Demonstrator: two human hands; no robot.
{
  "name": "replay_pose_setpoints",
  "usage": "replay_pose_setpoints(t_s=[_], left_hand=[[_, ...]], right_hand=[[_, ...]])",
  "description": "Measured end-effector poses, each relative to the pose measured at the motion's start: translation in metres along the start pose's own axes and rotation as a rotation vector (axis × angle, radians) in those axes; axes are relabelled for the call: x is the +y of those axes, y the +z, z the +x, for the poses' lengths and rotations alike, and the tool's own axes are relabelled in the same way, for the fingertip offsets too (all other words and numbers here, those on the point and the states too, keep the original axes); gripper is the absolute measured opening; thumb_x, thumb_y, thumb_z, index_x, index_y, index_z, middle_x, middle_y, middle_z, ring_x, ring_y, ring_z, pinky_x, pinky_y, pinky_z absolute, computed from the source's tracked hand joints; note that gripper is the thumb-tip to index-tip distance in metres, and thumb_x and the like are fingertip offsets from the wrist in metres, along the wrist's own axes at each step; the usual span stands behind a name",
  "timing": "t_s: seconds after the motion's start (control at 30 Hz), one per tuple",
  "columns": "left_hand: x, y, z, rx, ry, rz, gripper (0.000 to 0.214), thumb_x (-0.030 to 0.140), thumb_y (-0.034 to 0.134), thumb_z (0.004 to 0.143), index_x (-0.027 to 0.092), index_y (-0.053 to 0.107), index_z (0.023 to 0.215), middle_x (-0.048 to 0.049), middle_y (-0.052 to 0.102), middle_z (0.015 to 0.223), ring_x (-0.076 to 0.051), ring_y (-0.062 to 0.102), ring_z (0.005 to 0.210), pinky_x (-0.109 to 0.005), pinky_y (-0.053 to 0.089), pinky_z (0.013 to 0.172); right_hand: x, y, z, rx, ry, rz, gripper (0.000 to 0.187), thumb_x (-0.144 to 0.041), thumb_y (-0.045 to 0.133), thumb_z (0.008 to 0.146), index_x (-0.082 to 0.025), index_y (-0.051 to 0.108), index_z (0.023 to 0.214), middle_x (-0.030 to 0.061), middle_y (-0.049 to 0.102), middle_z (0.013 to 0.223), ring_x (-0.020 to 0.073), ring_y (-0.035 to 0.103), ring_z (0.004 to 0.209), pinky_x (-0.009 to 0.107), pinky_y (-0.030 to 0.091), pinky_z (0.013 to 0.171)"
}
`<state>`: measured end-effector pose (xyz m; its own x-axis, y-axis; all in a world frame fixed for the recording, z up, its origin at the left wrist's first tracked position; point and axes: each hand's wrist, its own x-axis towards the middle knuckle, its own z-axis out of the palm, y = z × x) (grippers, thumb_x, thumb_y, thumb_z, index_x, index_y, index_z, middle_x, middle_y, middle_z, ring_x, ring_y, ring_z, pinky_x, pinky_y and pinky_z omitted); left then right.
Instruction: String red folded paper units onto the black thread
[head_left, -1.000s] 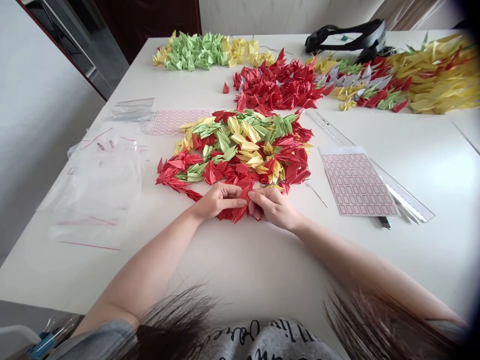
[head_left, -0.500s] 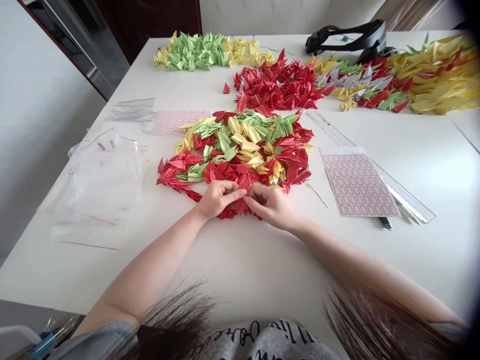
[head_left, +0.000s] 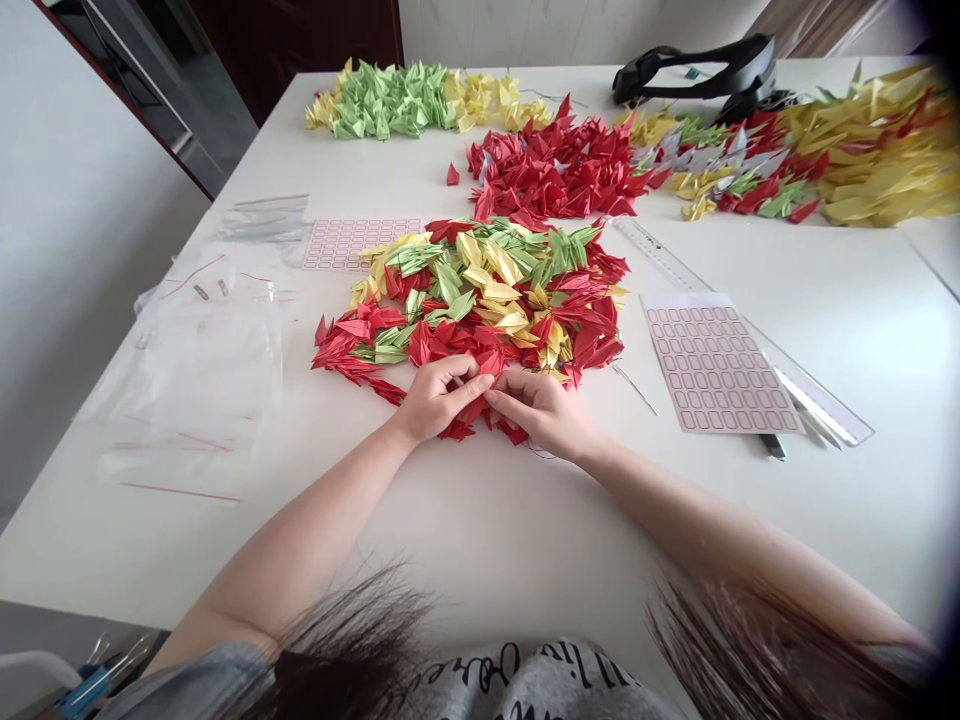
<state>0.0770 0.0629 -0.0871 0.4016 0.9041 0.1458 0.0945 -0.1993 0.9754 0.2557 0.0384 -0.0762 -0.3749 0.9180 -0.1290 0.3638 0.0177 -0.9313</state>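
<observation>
White table, bare at the near edge; both forearms reach in from below. Left hand and right hand meet fingertip to fingertip at the near rim of the mixed pile of red, green and yellow folded paper. Both sets of fingers are pinched shut on the red folded pieces, which lie on the table under and between the two hands, touching the pile's edge. Judged step: small red units being gripped and worked together at the fingertips. Handling them calls for light, exact pinching, as the pieces look thin and easily shifted. Clear plastic bags lie to the left. A sticker sheet lies to the right, with a clear ruler just beside it. Farther back: second sticker sheet, red pile, green-and-yellow pile, long mixed heap, black headset.
</observation>
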Motion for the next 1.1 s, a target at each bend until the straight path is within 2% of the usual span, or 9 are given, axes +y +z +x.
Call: replay_pose_setpoints(t_s=[0.13, 0.3, 0.5, 0.57, 0.67, 0.77, 0.83, 0.97, 1.1], left_hand=[[0.000, 0.000, 0.000, 0.089, 0.067, -0.048, 0.036, 0.040, 0.069, 0.081, 0.015, 0.055, 0.059, 0.0014, 0.049, 0.060, -0.010, 0.041, 0.057, -0.024, 0.033, 0.054], [0.002, 0.002, 0.001, 0.088, -0.031, -0.140, 0.043, 0.046, 0.072, 0.078, 0.015, 0.054, 0.053, 0.0024, 0.047, 0.052, -0.009, 0.039, 0.051, -0.024, 0.033, 0.050], [0.001, 0.001, 0.000, 0.074, -0.079, -0.162, 0.044, 0.047, 0.071, 0.080, 0.015, 0.054, 0.055, 0.0016, 0.050, 0.052, -0.008, 0.044, 0.051, -0.022, 0.037, 0.050], [0.000, -0.002, 0.000, 0.010, -0.124, -0.243, 0.044, 0.049, 0.070, 0.081, 0.015, 0.053, 0.058, 0.0004, 0.055, 0.054, -0.010, 0.050, 0.051, -0.022, 0.042, 0.051], [0.000, -0.008, 0.000, -0.238, -0.244, -0.430, 0.042, 0.050, 0.067, 0.083, 0.014, 0.055, 0.064, -0.0028, 0.062, 0.056, -0.012, 0.057, 0.047, -0.024, 0.048, 0.049], [0.000, -0.012, 0.000, -0.427, -0.340, -0.529, 0.039, 0.048, 0.069, 0.083, 0.013, 0.060, 0.068, -0.0045, 0.065, 0.056, -0.013, 0.058, 0.044, -0.023, 0.050, 0.045], [0.000, -0.015, 0.000, -0.459, -0.377, -0.543, 0.038, 0.048, 0.072, 0.081, 0.012, 0.063, 0.071, -0.0055, 0.066, 0.058, -0.013, 0.060, 0.044, -0.023, 0.051, 0.045], [0.000, -0.016, 0.002, -0.424, -0.421, -0.564, 0.041, 0.049, 0.072, 0.079, 0.011, 0.061, 0.068, -0.0057, 0.067, 0.059, -0.013, 0.060, 0.042, -0.020, 0.048, 0.040], [0.000, -0.015, 0.002, -0.288, -0.381, -0.602, 0.039, 0.045, 0.076, 0.075, 0.013, 0.056, 0.070, -0.0023, 0.066, 0.060, -0.011, 0.060, 0.042, -0.018, 0.046, 0.040]], right_hand=[[-0.003, 0.000, -0.002, 0.000, -0.069, -0.082, 0.040, -0.050, 0.053, 0.091, -0.014, 0.060, 0.074, 0.0002, 0.052, 0.062, 0.0087, 0.041, 0.053, 0.023, 0.031, 0.049], [-0.002, -0.001, -0.001, -0.019, -0.132, -0.151, 0.034, -0.039, 0.052, 0.093, -0.016, 0.056, 0.068, 0.0002, 0.056, 0.059, 0.0086, 0.045, 0.050, 0.022, 0.034, 0.050], [0.004, -0.002, -0.002, 0.149, -0.544, -0.460, 0.034, -0.024, 0.051, 0.094, -0.018, 0.040, 0.062, -0.0029, 0.043, 0.052, 0.0078, 0.034, 0.047, 0.023, 0.027, 0.047], [0.002, -0.005, -0.002, 0.228, -0.657, -0.449, 0.034, -0.022, 0.052, 0.094, -0.019, 0.039, 0.062, -0.0028, 0.042, 0.054, 0.0083, 0.035, 0.048, 0.023, 0.030, 0.047], [-0.002, -0.014, 0.000, 0.344, -0.804, -0.439, 0.009, -0.021, 0.060, 0.089, -0.019, 0.055, 0.082, 0.0051, 0.060, 0.079, 0.0151, 0.056, 0.072, 0.028, 0.047, 0.065], [-0.003, -0.020, 0.005, 0.253, -0.914, -0.510, 0.022, -0.022, 0.065, 0.087, -0.021, 0.059, 0.107, 0.0116, 0.063, 0.112, 0.0243, 0.060, 0.104, 0.043, 0.051, 0.088], [0.000, -0.021, 0.007, 0.164, -0.947, -0.497, 0.023, -0.018, 0.063, 0.089, -0.022, 0.060, 0.111, 0.0101, 0.065, 0.112, 0.0226, 0.062, 0.105, 0.041, 0.053, 0.089], [0.007, -0.021, 0.008, 0.257, -0.968, -0.469, 0.019, -0.009, 0.059, 0.090, -0.021, 0.061, 0.105, 0.0068, 0.069, 0.097, 0.0153, 0.068, 0.089, 0.028, 0.059, 0.076], [0.004, -0.031, 0.005, 0.346, -0.986, -0.548, 0.019, -0.007, 0.060, 0.089, -0.022, 0.063, 0.101, 0.0057, 0.070, 0.097, 0.0144, 0.069, 0.085, 0.026, 0.060, 0.074]])
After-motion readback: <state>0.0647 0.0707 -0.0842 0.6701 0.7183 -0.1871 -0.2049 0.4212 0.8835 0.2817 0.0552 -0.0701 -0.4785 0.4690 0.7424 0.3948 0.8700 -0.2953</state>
